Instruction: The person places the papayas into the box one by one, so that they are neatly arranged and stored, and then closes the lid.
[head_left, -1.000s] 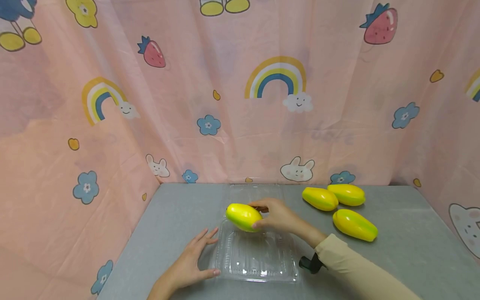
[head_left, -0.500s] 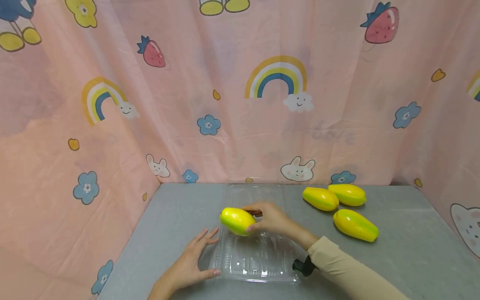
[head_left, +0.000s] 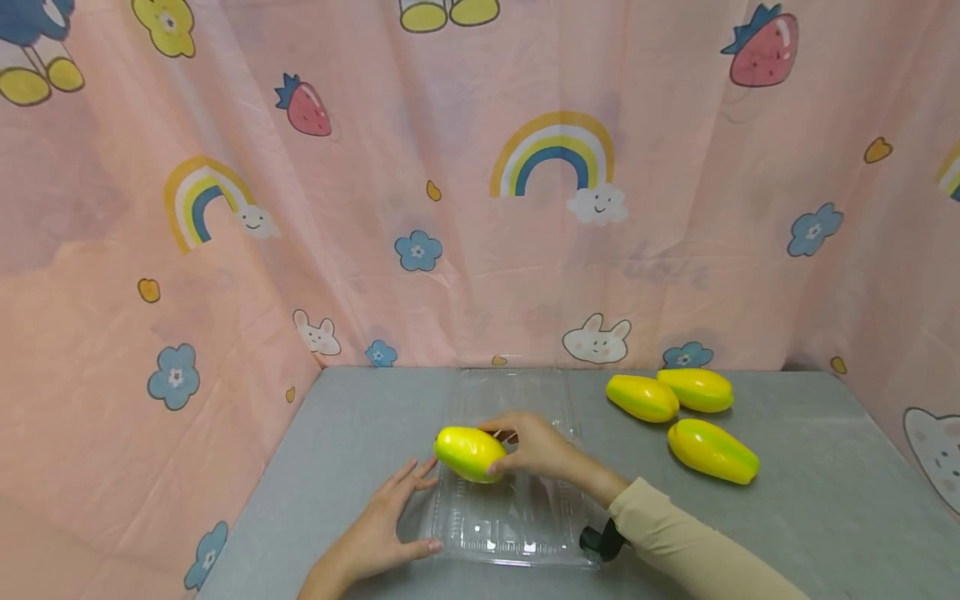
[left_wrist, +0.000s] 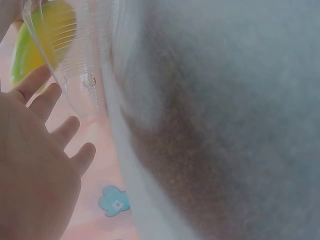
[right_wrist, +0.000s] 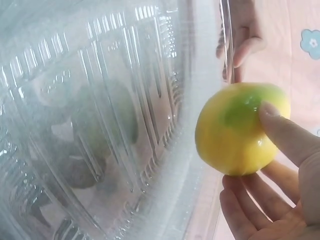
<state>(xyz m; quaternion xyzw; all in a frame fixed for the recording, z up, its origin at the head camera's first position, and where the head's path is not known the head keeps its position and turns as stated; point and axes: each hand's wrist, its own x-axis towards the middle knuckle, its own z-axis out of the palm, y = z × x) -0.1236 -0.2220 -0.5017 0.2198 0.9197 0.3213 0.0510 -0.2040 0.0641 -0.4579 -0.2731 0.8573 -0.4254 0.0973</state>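
A right hand [head_left: 536, 446] pinched a glossy yellow-green toy mango [head_left: 469, 453] over the ten-o'clock corner of a clear plastic clamshell tray [head_left: 510, 533], the left hand [head_left: 382, 525] spread flat beside it; the mango looked light, rigid and slippery, best grasped around its middle.

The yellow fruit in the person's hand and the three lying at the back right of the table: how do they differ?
The held fruit is gripped by the right hand above the clear plastic tray; the three loose fruits lie untouched on the grey table. The held one is alone at the tray's left edge, near the left hand; the others cluster together. All share a glossy yellow skin with green streaks.
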